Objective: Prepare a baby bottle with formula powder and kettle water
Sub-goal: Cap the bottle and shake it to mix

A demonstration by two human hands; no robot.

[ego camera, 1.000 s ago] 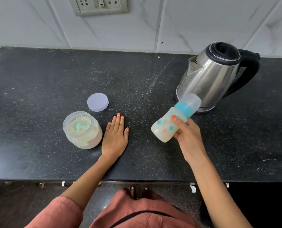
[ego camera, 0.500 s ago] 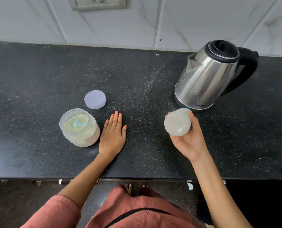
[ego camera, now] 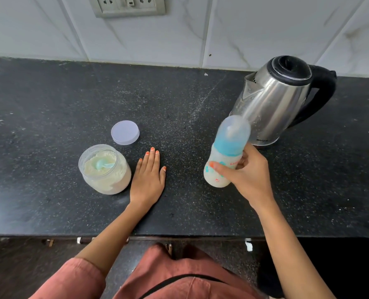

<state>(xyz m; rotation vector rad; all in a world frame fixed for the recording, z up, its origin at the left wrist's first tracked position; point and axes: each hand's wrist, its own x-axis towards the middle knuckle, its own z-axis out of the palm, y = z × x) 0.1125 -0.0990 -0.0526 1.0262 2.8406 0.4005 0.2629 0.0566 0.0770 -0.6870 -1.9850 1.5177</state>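
Observation:
My right hand (ego camera: 247,173) grips a capped baby bottle (ego camera: 225,154) holding milky liquid, with a blue collar and clear cap. It is held above the black counter, nearly upright, cap leaning toward the kettle. My left hand (ego camera: 148,178) rests flat on the counter, fingers straight, just right of an open jar of formula powder (ego camera: 104,169) with a blue scoop lying in it. The steel kettle (ego camera: 274,100) with a black lid and handle stands behind the bottle at the right.
The jar's pale round lid (ego camera: 125,132) lies on the counter (ego camera: 50,104) behind the jar. A tiled wall with a socket plate (ego camera: 127,5) rises at the back. The counter's front edge runs below my forearms.
The bottle has swung from tilted, to base pointing at the camera, to nearly upright now, all in my right hand. My left hand has stayed flat on the counter.

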